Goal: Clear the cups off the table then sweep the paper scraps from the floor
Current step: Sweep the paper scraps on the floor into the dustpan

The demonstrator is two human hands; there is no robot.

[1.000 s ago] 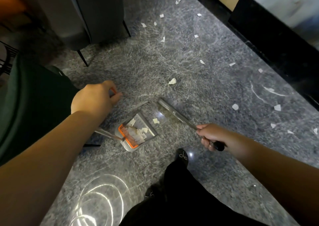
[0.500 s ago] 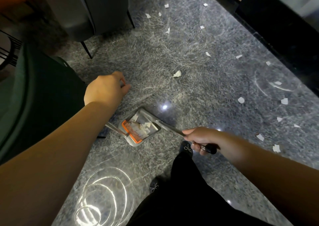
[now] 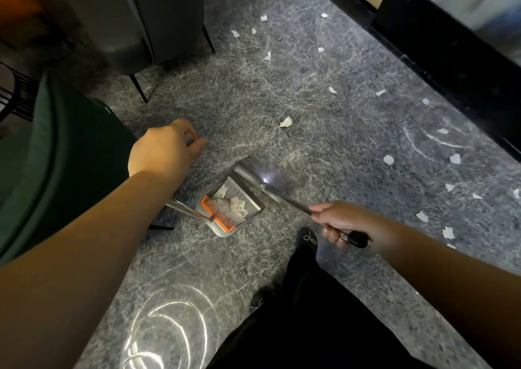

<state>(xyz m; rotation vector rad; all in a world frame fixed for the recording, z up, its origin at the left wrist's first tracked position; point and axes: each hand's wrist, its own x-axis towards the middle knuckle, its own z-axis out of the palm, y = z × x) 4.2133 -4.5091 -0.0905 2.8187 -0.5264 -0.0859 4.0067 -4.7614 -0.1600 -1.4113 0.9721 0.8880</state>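
Your left hand (image 3: 163, 154), left of centre frame, is gripping the top of the dustpan handle (image 3: 187, 209), fingers curled round it; an orange tip is showing between the fingers. The metal shaft is running down and right to the dustpan (image 3: 231, 206), which is sitting on the grey marble floor (image 3: 324, 148) at centre frame. Paper scraps (image 3: 234, 206) are lying heaped inside it, against the orange comb (image 3: 217, 213) at its back edge.

Your right hand (image 3: 342, 222), lower right of centre, is closing round the broom handle (image 3: 293, 203) near its black end grip. The broom head (image 3: 249, 175) is resting at the pan's open mouth, touching its lip.

More scraps are lying loose: a crumpled scrap (image 3: 286, 122) above the pan, others scattered across the upper and right frame. A dark shoe (image 3: 307, 239) is standing just below the pan. A grey chair (image 3: 135, 22) is filling the upper left.
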